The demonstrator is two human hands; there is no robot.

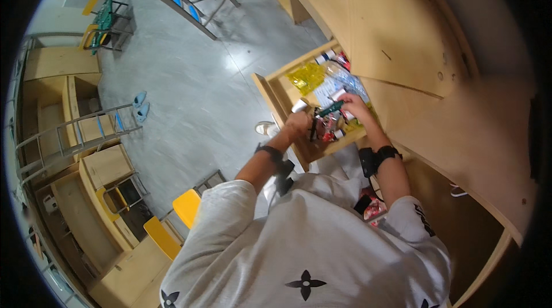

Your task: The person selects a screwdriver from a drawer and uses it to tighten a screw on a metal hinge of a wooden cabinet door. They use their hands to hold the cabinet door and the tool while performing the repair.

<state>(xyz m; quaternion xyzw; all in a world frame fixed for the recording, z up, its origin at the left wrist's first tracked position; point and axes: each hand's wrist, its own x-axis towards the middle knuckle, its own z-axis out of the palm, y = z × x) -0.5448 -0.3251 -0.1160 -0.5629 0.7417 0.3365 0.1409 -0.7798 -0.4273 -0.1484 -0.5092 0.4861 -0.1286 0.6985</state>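
A pulled-out wooden drawer (273, 101) full of small items lies in front of me, and both my hands are in it. My right hand (355, 105) is closed on the end of a slim dark green object (331, 109), whose kind I cannot make out. Curled at the drawer's left side, my left hand (299, 124) is next to a thin black item (313, 126); what its fingers hold is hidden. A white cylinder (300, 105) lies just beyond the left hand. Red-and-clear small packets (330, 134) lie below the green object.
Yellow crinkly packaging (307, 77) and clear blue-tinted plastic (352, 82) fill the drawer's far part. A wooden desk (397, 32) rises at the right. Yellow chairs (187, 207) stand left of me. Ladders (86, 141), blue slippers (141, 106) and a green-draped chair (103, 23) are farther left.
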